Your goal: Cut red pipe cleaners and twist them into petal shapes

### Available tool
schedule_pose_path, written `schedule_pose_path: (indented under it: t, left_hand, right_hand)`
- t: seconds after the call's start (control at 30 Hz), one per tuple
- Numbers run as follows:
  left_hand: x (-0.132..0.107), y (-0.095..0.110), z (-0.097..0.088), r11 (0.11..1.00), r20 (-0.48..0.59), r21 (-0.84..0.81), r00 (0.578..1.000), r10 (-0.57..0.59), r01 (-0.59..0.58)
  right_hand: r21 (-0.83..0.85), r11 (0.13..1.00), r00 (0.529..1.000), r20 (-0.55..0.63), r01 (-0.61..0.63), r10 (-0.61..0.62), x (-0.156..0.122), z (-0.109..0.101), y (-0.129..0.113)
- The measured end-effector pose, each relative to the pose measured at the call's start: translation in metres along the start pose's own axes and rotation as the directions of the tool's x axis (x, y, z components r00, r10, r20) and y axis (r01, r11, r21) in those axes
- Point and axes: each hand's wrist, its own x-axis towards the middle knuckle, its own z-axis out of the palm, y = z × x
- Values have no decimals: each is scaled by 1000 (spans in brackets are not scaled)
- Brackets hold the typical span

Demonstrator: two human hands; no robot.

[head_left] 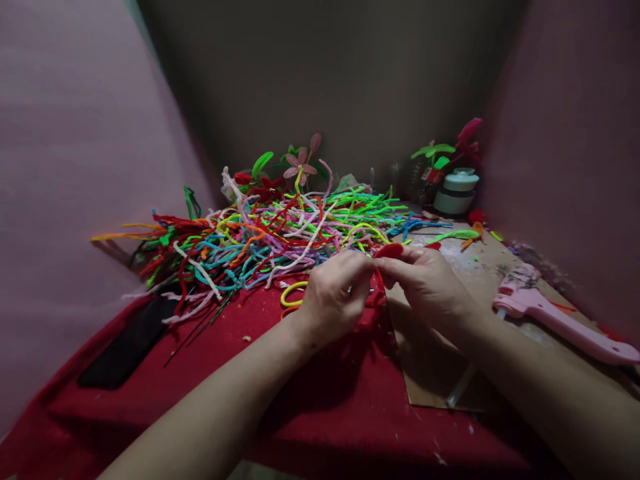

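My left hand (333, 290) is closed, its fingertips pinched together at a red pipe cleaner (389, 251). My right hand (425, 283) meets it there and grips the same piece between thumb and fingers. The red piece looks bent into a petal-like loop above the fingertips, and a strand of it hangs below them. Part of it is hidden by my fingers. Just left of my left hand, a yellow handle loop (293, 293), apparently of scissors, shows on the red cloth (320, 387).
A heap of coloured pipe cleaners (280, 233) spreads behind my hands. Pipe-cleaner flowers (300, 163) stand at the back. On the right, a pink glue gun (560, 320) lies by a cardboard sheet (430, 373). A pale blue jar (456, 190) stands behind; a black phone-like slab (127, 343) lies left.
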Motion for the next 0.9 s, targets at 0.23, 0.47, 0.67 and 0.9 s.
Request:
schedule_pose_path:
  t: [0.23,0.47,0.67,0.9]
  left_hand:
    - [11,-2,-5,571,340,-612,834,-435,547]
    - [12,-5,-5,333,485,-673,734,-475,660]
    - [8,1,-3,703,304,-494,859,-412,512]
    - [-3,-1,2,581,140,737,920,367,-344]
  right_hand:
    - [-499,803,925,-7,326,-380,-4,1,0]
    - [-644,630,859,87,435,-504,-4,-1,0]
    - [-667,568,816,107,483,-568,-7,2,1]
    - [-327,943,987,-116,64,-108,-9,9,1]
